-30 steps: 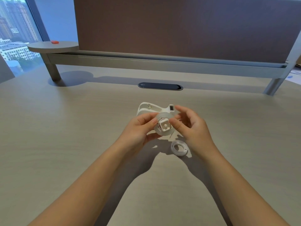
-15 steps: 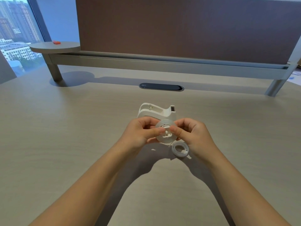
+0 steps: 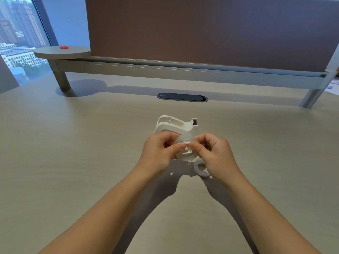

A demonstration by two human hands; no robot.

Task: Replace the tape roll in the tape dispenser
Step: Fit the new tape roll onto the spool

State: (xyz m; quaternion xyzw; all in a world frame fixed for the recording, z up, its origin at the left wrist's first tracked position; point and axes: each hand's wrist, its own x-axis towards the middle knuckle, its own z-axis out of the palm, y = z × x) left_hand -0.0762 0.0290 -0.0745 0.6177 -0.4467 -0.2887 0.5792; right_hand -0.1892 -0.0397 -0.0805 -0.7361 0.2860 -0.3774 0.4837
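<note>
The person is showing two bare forearms, no sleeves reaching into view. Both hands, the left hand [image 3: 159, 150] and the right hand [image 3: 216, 155], are wearing no gloves, rings, watch or bands.

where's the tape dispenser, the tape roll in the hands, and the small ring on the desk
tape dispenser [image 3: 185, 125], head view, on its white body
tape roll [image 3: 185, 152], head view, on its face
small ring [image 3: 200, 168], head view, on its visible rim

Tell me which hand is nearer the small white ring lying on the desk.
Right. The right hand sits directly over the small white ring, partly covering it; the left hand is across the tape roll, farther away.
</note>
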